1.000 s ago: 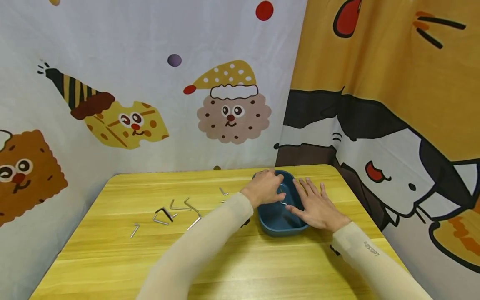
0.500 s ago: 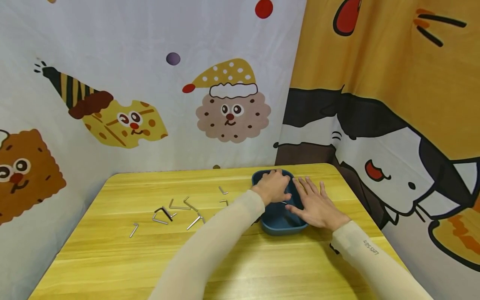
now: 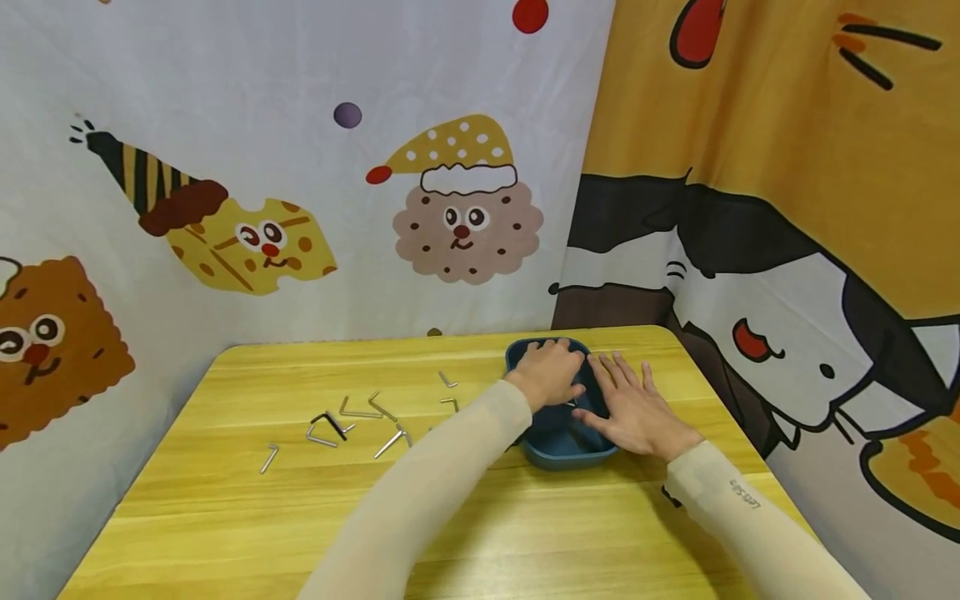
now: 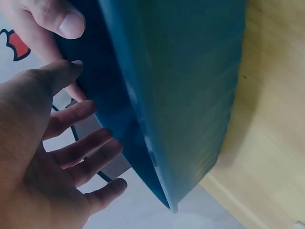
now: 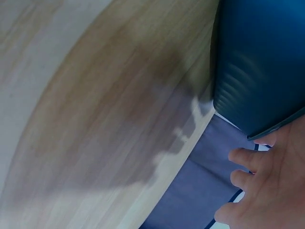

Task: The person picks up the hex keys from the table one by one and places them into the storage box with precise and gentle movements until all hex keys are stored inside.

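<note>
A blue rectangular bin [image 3: 572, 454] stands at the back right of the table. Over its opening hangs my left hand [image 3: 549, 371], palm down. The left wrist view shows that hand's fingers [image 4: 90, 164] loosely spread beside the bin wall [image 4: 190, 95], with nothing seen between them. My right hand [image 3: 637, 412] lies against the bin's right rim, fingers straight and thumb reaching over the edge. A small bit of a metal hex key [image 3: 572, 404] shows inside the bin; the left hand hides the rest of that area.
Several L-shaped hex keys lie left of the bin, among them a black one [image 3: 335, 426], a short silver one [image 3: 269, 458] and one near the back [image 3: 447, 380]. The wooden table [image 3: 247, 533] ends at a printed curtain [image 3: 465, 308].
My left hand has moved a little to the right over the bin, covering more of the hex key inside and uncovering another on the table. The right hand has stayed at the rim.
</note>
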### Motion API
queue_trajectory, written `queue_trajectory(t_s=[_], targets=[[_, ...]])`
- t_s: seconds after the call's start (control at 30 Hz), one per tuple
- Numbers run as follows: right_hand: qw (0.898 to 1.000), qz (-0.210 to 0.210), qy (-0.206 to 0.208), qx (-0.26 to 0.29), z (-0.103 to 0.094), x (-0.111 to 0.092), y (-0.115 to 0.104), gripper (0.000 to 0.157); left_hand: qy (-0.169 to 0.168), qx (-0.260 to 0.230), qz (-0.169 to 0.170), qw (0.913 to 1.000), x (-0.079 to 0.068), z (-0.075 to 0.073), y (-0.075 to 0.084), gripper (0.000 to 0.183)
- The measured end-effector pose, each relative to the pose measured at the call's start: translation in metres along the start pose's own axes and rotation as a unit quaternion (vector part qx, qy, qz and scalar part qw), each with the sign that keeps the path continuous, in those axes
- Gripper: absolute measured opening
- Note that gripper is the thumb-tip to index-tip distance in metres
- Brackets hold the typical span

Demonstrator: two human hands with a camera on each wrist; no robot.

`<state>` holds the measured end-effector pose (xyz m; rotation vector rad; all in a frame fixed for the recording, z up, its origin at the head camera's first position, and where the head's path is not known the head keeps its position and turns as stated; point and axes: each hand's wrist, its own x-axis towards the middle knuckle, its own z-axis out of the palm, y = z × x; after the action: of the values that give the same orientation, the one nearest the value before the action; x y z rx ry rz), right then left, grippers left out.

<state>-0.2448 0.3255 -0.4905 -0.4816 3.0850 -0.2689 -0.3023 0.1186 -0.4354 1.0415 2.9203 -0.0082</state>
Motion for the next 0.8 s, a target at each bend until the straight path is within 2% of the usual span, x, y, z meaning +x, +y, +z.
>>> queue_trajectory(t_s=[0.37,0.6,0.8], targets=[[1.000,0.004,-0.003,-0.007,0.001,-0.002,0.004,0.109,0.045,0.006,0.009,0.9989,-0.024,-0.002,-0.019,0.049],[1.000,-0.002,0.001,-0.006,0.000,-0.005,0.004,0.110,0.069,-0.006,0.027,0.9973,-0.040,-0.007,-0.027,0.047],[1.000,-0.015,0.001,-0.002,-0.003,0.000,-0.002,0.108,0.084,-0.027,0.017,0.9960,-0.049,-0.007,-0.040,0.043]])
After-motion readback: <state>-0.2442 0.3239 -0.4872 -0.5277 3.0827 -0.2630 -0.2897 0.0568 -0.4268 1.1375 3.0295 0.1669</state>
